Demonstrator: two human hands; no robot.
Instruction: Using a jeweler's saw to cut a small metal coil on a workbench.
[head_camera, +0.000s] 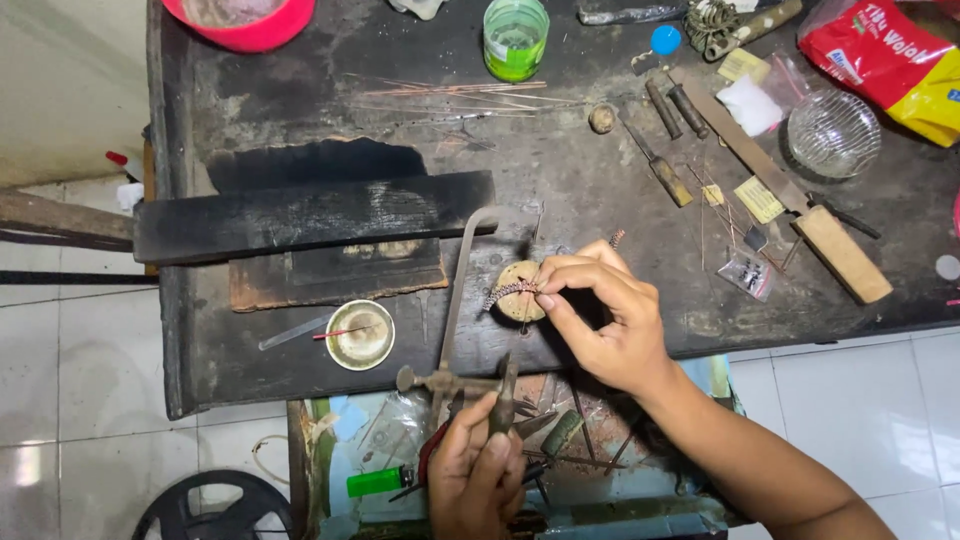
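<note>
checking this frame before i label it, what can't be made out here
- Head view: the twisted wire piece is too small to identify.
- The right hand covers part of the round wooden block.
- The left hand hides the saw frame handle.
- The red bag is cut off by the edge.

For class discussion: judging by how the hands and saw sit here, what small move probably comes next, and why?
Probably draw the saw frame down. The right hand pins the twisted wire piece on the round wooden peg, and the left hand grips the saw handle.
</note>
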